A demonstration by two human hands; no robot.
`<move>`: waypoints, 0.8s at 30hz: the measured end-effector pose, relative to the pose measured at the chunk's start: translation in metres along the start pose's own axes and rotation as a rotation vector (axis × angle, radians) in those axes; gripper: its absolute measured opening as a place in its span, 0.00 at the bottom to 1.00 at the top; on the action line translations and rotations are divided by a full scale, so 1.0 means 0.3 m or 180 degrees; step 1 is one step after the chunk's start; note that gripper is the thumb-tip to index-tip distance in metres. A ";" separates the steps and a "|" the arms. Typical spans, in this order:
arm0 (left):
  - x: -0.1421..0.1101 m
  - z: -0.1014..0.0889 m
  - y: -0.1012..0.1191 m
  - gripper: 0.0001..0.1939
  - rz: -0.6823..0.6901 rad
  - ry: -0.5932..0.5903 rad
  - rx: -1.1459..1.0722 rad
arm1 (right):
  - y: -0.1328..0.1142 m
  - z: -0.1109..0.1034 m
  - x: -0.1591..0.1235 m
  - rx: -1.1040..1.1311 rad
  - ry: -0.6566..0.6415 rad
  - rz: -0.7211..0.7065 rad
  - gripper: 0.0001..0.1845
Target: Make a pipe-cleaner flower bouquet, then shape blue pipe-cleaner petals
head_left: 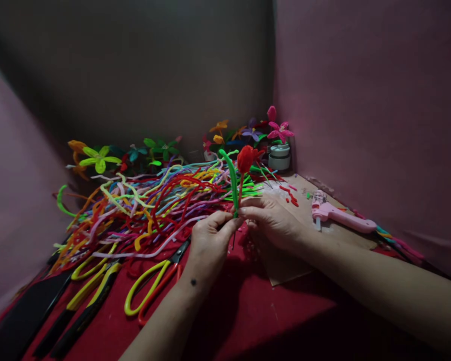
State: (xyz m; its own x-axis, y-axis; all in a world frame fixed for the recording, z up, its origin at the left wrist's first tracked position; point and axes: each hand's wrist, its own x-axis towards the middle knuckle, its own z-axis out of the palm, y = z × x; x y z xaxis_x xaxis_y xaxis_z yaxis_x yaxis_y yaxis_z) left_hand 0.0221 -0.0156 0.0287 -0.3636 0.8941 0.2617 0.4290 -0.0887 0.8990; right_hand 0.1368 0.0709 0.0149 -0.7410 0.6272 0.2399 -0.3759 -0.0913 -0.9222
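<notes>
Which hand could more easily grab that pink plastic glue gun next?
Probably the right hand: the pink glue gun lies on that side, farther from the left hand. Both are busy at the green fuzzy leaf's base.

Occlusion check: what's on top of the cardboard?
On the cardboard: pink glue gun, red scraps. The right hand and forearm cover its middle; anything beneath them can't be seen.

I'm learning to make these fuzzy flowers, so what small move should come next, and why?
Probably press the green leaf closer to the stem under the red flower: the left hand and right hand pinch where both meet, yet a gap shows above.
</notes>
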 end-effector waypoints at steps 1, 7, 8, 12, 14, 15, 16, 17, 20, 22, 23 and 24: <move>0.000 -0.001 0.002 0.09 -0.0018 0.0008 -0.0058 | 0.001 -0.002 0.002 -0.0042 -0.0028 -0.0041 0.06; 0.006 -0.021 0.012 0.11 0.0173 0.0662 -0.0761 | 0.010 -0.008 0.000 -0.0173 -0.0056 0.0164 0.07; 0.006 -0.024 0.012 0.12 0.0259 0.0725 -0.0856 | 0.012 -0.006 -0.003 -0.0209 -0.0086 0.0252 0.07; 0.005 -0.030 0.011 0.10 0.0430 0.0749 -0.0912 | 0.024 0.005 -0.014 -0.0121 -0.0204 0.0439 0.05; 0.005 -0.032 0.009 0.07 0.0411 0.0784 -0.0829 | 0.029 0.009 -0.017 -0.0035 -0.0256 0.0455 0.04; 0.005 -0.033 0.009 0.06 0.0404 0.0802 -0.0783 | 0.031 0.009 -0.018 -0.0012 -0.0280 0.0474 0.03; 0.004 -0.034 0.009 0.05 0.0406 0.0815 -0.0731 | 0.032 0.010 -0.018 -0.0001 -0.0301 0.0497 0.03; 0.003 -0.034 0.010 0.04 0.0410 0.0819 -0.0677 | 0.032 0.010 -0.018 0.0000 -0.0316 0.0527 0.03; -0.002 -0.030 0.015 0.04 0.0397 0.0805 -0.0555 | 0.024 0.014 -0.018 0.0019 -0.0293 0.0615 0.03; -0.004 -0.024 0.020 0.04 0.0369 0.0753 -0.0544 | 0.015 0.017 -0.018 0.0075 -0.0253 0.0631 0.04; -0.004 -0.021 0.021 0.05 0.0349 0.0702 -0.0555 | 0.011 0.018 -0.017 0.0122 -0.0237 0.0624 0.05; -0.003 -0.019 0.023 0.05 0.0316 0.0641 -0.0567 | 0.008 0.018 -0.016 0.0180 -0.0229 0.0625 0.05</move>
State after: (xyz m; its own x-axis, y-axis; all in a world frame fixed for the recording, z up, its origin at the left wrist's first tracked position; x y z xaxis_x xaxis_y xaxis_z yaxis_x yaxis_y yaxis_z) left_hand 0.0207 -0.0196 0.0365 -0.4916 0.7736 0.3999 0.3251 -0.2629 0.9084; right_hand 0.1366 0.0634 0.0132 -0.8401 0.5365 0.0803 -0.2495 -0.2507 -0.9354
